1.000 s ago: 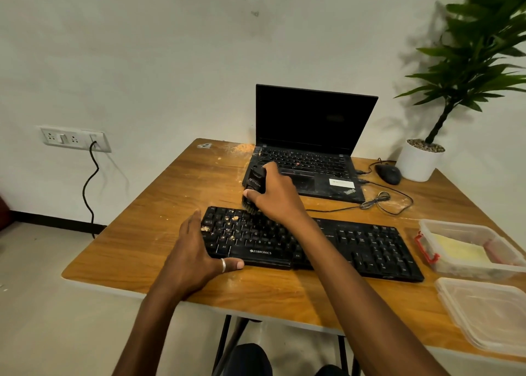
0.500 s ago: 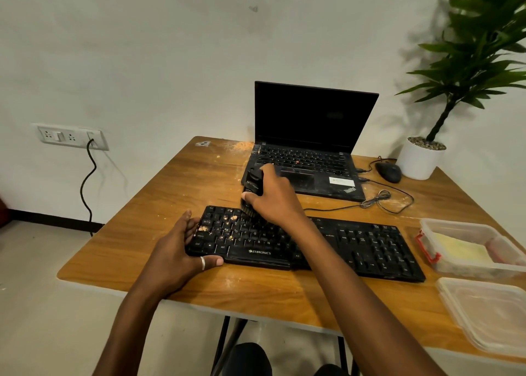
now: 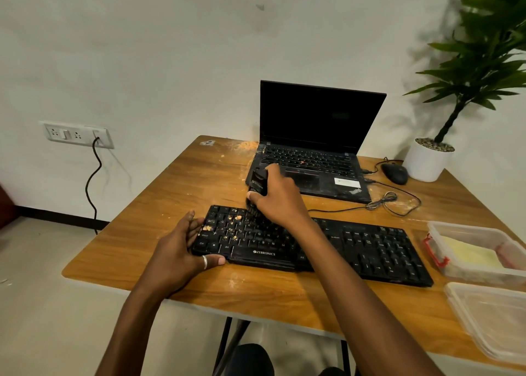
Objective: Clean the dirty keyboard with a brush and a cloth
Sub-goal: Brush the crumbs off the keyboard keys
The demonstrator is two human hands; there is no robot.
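Note:
A black keyboard (image 3: pixel 355 247) lies across the wooden table (image 3: pixel 170 199), with tan crumbs scattered over its left keys. My right hand (image 3: pixel 280 199) grips a black brush (image 3: pixel 257 186) whose bristles touch the upper left keys. My left hand (image 3: pixel 179 250) holds the keyboard's left end, thumb along the front edge and fingers at the side. A yellow cloth (image 3: pixel 469 254) lies inside a clear plastic box (image 3: pixel 481 233) at the right.
An open black laptop (image 3: pixel 313 148) stands behind the keyboard, with a mouse (image 3: pixel 395 173), a coiled cable (image 3: pixel 390 202) and a potted plant (image 3: pixel 429 159) to its right. A clear lid (image 3: pixel 489 318) lies at the near right. Crumbs dot the table.
My left hand slid back a little along the keyboard's left end and again clasps it. The brush stays on the upper left keys with small shifts.

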